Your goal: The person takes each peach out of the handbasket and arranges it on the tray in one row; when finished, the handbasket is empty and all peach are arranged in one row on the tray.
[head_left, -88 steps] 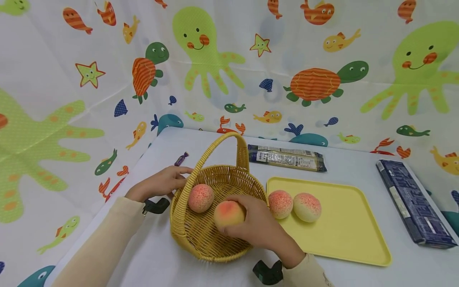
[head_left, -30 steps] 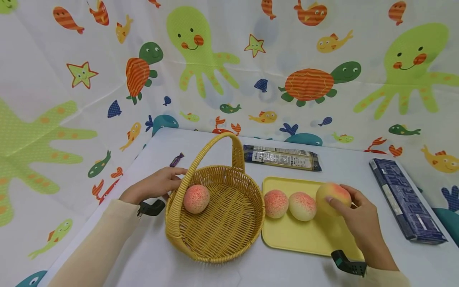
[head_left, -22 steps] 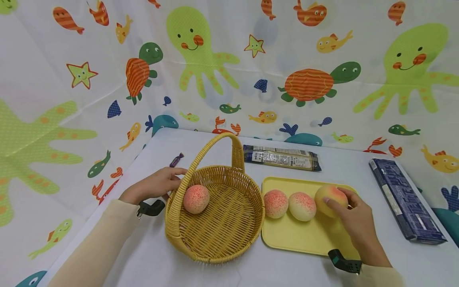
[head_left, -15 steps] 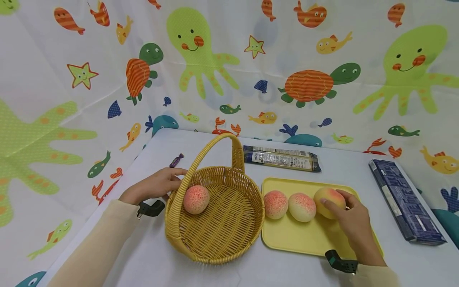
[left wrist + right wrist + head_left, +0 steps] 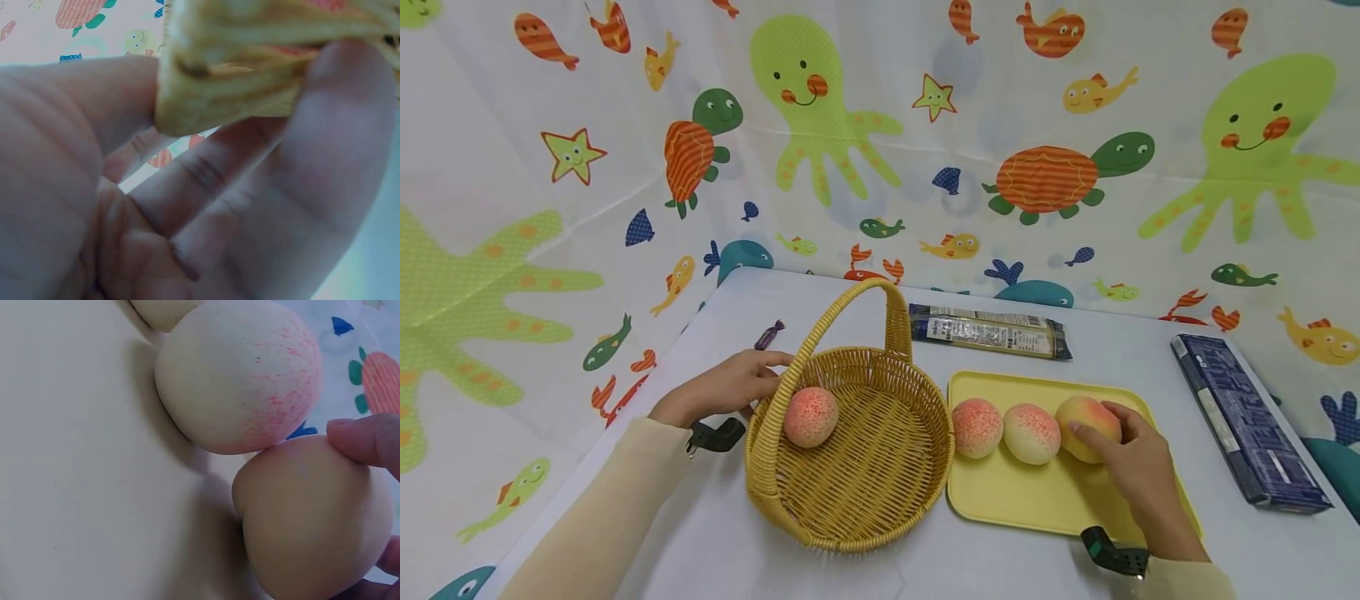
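Right hand was found on the yellow tray, fingers and thumb curled round a peach that sat on the tray surface. In the right wrist view a fingertip lay on top of that peach, which touched its neighbour, a second peach, speckled red. Left hand rested at the far-left side of the wicker basket; the left wrist view showed its fingers wrapped against the basket rim, thumb on one side and fingers on the other, gripping the weave.

Taking the tray as landmark: the held peach occupied its middle, toward the back edge. Two speckled peaches stood in a row to its left, the second peach and a third nearest the tray's left edge. The basket stood just left of the tray, holding one more peach against its left wall. Behind the tray lay a long foil packet; well to its right lay a dark blue box. A small wrapped candy lay beyond the basket.

Assessment: the held peach looked light, smooth-skinned and liable to roll. A grasp from above across its widest part would suit, with moderate pressure in case it is soft.
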`<state>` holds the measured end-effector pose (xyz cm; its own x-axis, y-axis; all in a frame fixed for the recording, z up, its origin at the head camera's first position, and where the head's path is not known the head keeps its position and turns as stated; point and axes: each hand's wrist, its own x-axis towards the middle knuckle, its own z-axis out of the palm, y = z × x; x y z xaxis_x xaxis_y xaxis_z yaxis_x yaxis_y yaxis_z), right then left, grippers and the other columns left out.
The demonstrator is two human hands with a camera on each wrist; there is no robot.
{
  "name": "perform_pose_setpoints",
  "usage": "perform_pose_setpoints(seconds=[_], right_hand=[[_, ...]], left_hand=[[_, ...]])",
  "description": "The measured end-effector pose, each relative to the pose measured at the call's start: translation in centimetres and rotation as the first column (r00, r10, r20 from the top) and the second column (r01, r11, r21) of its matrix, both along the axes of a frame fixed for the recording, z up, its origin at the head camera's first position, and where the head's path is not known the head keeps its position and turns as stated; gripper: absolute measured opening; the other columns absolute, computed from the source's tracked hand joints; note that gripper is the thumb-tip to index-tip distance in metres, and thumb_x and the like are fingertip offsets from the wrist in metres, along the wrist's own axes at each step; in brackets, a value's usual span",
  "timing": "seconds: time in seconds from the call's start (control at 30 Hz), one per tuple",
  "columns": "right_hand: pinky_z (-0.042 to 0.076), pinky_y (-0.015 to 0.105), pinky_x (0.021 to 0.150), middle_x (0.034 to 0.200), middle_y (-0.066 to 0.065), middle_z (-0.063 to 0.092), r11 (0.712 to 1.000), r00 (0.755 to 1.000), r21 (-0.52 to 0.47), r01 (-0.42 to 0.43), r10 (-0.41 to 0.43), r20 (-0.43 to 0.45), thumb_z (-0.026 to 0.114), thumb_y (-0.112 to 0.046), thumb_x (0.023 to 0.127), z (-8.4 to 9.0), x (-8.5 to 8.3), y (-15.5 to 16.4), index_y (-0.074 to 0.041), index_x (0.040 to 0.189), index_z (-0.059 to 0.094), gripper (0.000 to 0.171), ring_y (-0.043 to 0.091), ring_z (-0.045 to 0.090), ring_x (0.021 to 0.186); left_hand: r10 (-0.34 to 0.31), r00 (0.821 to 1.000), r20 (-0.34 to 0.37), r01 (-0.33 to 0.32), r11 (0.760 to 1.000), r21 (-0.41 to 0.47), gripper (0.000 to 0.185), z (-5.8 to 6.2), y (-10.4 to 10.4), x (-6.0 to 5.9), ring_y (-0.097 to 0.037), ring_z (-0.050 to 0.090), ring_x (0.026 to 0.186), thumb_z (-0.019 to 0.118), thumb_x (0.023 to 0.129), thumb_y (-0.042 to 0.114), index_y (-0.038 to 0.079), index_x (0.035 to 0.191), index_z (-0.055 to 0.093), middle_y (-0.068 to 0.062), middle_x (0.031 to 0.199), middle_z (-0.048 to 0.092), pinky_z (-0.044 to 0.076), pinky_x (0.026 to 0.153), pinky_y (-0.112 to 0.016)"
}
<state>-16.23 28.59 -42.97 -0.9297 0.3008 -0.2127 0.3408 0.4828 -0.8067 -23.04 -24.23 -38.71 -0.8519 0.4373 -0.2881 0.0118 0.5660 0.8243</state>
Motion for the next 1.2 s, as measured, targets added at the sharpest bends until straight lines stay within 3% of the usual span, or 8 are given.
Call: perform_pose_setpoints(seconds=[0.33,1.2], right_hand=[[0.045,0.012,0.075,0.154,0.030,0.042,0.993,0.992,0.010,-0.117,0.116,0.058,0.074,-0.047,0.096,0.42,0.37,0.64,-0.001,0.163,0.026,0.095,0.038,0.050,0.128],[0.046,0.016,0.075,0.151,0.034,0.044,0.993,0.992,0.038,-0.112,0.110,0.054,0.074,-0.048,0.095,0.45,0.07,0.34,0.001,0.163,0.023,0.099,0.040,0.052,0.125]], left_hand=[[-0.004,1.000,-0.011,0.004,1.000,-0.006,0.050,0.06,0.13,0.06,-0.025,0.074,0.087,0.056,0.102,0.011,0.006,0.152,0.052,-0.015,0.111,0.076,0.064,0.063,-0.044],[-0.005,1.000,0.005,0.005,1.000,0.013,0.050,-0.07,-0.06,-0.07,-0.025,0.074,0.088,0.057,0.103,0.014,0.006,0.152,0.051,-0.014,0.111,0.077,0.064,0.064,-0.045]])
